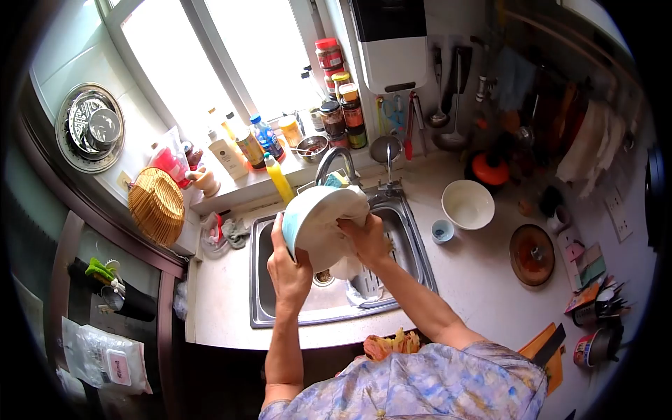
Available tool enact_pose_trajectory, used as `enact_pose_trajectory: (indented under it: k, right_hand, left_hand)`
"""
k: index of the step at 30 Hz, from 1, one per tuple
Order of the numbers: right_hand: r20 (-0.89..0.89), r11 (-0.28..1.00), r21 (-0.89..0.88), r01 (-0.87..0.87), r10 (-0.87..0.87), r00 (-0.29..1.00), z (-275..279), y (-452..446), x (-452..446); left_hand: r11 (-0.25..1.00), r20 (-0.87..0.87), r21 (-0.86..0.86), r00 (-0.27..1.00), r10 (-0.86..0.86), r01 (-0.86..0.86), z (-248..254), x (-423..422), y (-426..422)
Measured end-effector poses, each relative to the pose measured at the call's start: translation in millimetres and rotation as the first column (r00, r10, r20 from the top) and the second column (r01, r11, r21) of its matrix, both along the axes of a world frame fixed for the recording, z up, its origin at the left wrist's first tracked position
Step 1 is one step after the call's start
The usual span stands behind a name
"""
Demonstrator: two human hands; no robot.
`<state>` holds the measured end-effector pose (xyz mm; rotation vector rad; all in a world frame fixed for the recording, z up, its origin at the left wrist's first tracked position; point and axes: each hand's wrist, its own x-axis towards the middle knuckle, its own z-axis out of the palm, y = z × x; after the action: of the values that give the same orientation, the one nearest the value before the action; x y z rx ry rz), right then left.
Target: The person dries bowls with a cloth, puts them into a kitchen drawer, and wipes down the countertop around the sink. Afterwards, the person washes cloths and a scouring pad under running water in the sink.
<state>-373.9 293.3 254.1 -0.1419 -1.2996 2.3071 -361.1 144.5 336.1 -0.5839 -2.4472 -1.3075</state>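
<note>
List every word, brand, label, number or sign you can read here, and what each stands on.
None can be read with certainty.
Bottles by the window: labels too small and blurred.
Stacked jars: label print too small.
Plastic packet, lower left: reddish marks, illegible.
Red container, lower right: print too blurred.

The person wears a loose-looking top (427, 385) in a blotchy, watercolour-like print of lavender, blue and white, its sleeves (500, 355) leaving both forearms bare.
</note>
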Motion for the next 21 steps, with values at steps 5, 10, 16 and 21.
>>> enact_pose_trajectory:
  k: [5,10,16,21]
  right_hand:
    - [0.126,0.984,-0.154,-0.089,0.109,0.986,5.1,-7.9,9.9]
    - [-0.106,0.697,0.654,0.293,-0.3,0.948,45.2,24.1,4.1]
    - [-0.189,0.987,-0.144,-0.075,0.047,0.981,95.1,51.0,22.9]
    - [0.003,0.356,0.934,-0.019,0.045,0.999,45.3,27.8,27.7]
  left_hand:
    - [0.844,-0.12,0.533,0.993,0.005,0.06,-85.2,-3.6,26.3]
    - [0.675,0.477,0.726,0.805,-0.354,-0.133,-79.0,6.0,1.8]
    - [0.638,0.657,0.718,0.573,-0.49,-0.278,-109.1,8.1,-6.1]
    - [0.547,0.623,0.776,0.512,-0.591,-0.313,-115.8,7.2,-3.5]
